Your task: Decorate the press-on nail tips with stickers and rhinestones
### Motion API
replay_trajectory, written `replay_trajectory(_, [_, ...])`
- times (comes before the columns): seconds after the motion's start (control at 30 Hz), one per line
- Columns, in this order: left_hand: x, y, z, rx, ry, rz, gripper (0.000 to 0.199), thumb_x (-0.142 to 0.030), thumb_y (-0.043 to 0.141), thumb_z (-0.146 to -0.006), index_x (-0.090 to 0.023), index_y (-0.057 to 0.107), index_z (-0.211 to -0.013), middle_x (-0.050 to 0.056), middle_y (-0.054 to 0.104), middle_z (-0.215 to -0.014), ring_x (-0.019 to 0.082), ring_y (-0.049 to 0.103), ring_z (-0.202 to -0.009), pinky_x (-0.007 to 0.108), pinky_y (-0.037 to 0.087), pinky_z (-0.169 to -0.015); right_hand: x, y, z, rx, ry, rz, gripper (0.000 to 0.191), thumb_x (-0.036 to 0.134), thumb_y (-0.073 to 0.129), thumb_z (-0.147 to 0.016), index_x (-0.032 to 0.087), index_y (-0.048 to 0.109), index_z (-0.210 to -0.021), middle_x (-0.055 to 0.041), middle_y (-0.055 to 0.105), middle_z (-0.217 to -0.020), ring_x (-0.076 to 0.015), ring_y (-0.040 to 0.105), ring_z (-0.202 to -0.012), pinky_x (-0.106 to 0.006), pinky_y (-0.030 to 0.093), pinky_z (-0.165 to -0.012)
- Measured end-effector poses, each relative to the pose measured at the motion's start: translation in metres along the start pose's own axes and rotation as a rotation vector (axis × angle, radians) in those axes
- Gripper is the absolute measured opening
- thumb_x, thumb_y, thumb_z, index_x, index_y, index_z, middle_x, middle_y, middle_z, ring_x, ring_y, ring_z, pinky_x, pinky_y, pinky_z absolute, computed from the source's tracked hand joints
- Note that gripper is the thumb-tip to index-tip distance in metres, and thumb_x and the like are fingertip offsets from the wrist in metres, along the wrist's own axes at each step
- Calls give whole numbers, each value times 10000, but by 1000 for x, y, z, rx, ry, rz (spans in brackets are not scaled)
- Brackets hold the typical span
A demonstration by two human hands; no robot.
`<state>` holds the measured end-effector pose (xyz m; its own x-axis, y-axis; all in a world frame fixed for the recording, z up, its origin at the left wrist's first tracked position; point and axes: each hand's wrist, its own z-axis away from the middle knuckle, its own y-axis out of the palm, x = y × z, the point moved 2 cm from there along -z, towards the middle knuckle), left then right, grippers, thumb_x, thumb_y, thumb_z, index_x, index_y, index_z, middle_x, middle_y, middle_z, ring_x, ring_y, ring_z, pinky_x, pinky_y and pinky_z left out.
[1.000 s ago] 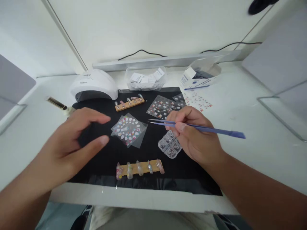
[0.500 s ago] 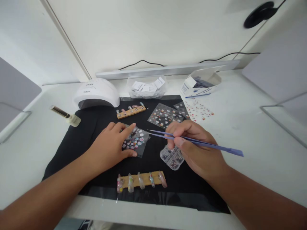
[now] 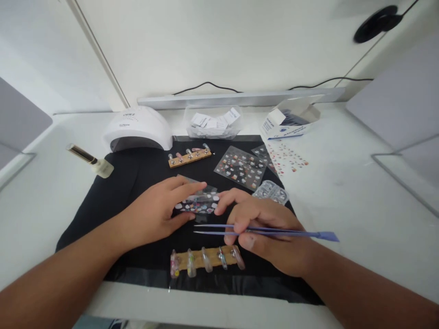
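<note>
My left hand [image 3: 157, 210] grips a clear nail sticker sheet [image 3: 200, 206] with white and coloured designs between thumb and fingers; the sheet looks bowed. Purple tweezers [image 3: 302, 233] lie in my right hand [image 3: 267, 224], their slim tips pointing left and slightly apart, with nothing visible between them. My right index finger reaches the sheet's right edge. Close to me lies a cork-coloured strip [image 3: 214, 261] bearing several decorated false nails. Behind my right hand sits a clear compartment case [image 3: 272, 191], partly hidden.
A black mat [image 3: 92, 205] covers the white table. Farther back are another nail strip [image 3: 190, 158], sticker sheets [image 3: 240, 167], a nail lamp [image 3: 139, 128], a clear tub of packets [image 3: 213, 125] and an open carton [image 3: 290, 121]. A polish bottle [image 3: 103, 167] stands left.
My right hand has come nearer and its index finger now reaches the sticker sheet, which has bowed. The compartment case has shifted back and right. The tweezers have moved toward me.
</note>
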<state>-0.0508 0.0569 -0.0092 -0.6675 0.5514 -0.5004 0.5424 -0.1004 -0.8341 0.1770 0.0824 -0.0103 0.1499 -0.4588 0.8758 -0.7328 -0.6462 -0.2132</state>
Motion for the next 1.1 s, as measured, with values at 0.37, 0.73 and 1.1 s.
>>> replay_trajectory(0.37, [-16, -2, 16, -421, 47, 374, 812, -243, 750, -857, -341, 329, -1544, 64, 329, -1513, 231, 424, -1294, 358, 363, -1116, 17, 3, 4, -106, -190, -34, 89, 256, 582, -967, 241, 655, -1014, -30, 691, -728, -196, 683, -842, -415, 596, -832])
replay_trajectory(0.73, [-30, 6, 22, -302, -141, 745, 432, -131, 679, -901, -392, 621, -1240, -14, 678, -1080, 130, 645, -936, 222, 534, -826, 29, 3, 5, -4, -244, 56, 113, 230, 554, -937, 241, 634, -1016, -39, 680, -665, -220, 712, -760, -457, 615, -840])
replay_trajectory(1.1, [-28, 3, 23, -221, -158, 678, 379, -147, 631, -940, -401, 647, -1221, -29, 668, -1048, 109, 639, -900, 210, 511, -823, 27, 4, 8, -155, -166, -3, 112, 269, 582, -961, 275, 664, -1037, -14, 682, -701, -190, 680, -708, -424, 578, -804])
